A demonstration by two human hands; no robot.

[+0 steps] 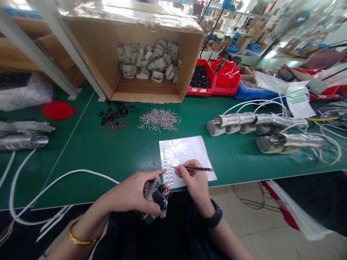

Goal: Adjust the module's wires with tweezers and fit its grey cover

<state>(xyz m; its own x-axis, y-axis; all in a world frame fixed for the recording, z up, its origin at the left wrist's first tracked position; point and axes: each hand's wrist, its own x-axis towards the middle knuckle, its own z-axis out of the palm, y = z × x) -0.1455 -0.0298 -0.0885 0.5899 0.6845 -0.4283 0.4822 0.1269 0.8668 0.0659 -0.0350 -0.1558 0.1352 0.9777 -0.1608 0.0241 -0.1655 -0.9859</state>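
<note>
1. Tweezers (pixel 200 168) in right hand (pixel 193 176), fingers pinched together on them; tip down among small clear dots (pixel 164 155) on white sheet (pixel 187 145). Too small to tell if the tip grips a dot.
2. Left hand (pixel 131 193): fingers clamped around wired housing (pixel 159 196), thumb near side, index fingertip reaching to sheet's left edge, just beside the dots.
3. Wired housing sits at worktop (pixel 127 151) front edge, above person's lap; open side shows black component and coloured wires.
4. Dots mostly in columns along sheet's left side; a couple apart, one toward the right.
5. White cable (pixel 81 170) runs from left to behind left wrist.
6. Behind sheet: screw pile (pixel 159 120); left of it, small black parts (pixel 118 110) with red wire (pixel 111 126).
7. Farther back: cardboard box (pixel 149 96) on its side, grey housings (pixel 157 61) inside; red bins (pixel 199 91) right of it.
8. Right on worktop: metal cylinders (pixel 235 118) on grey bases, white cables behind.
</note>
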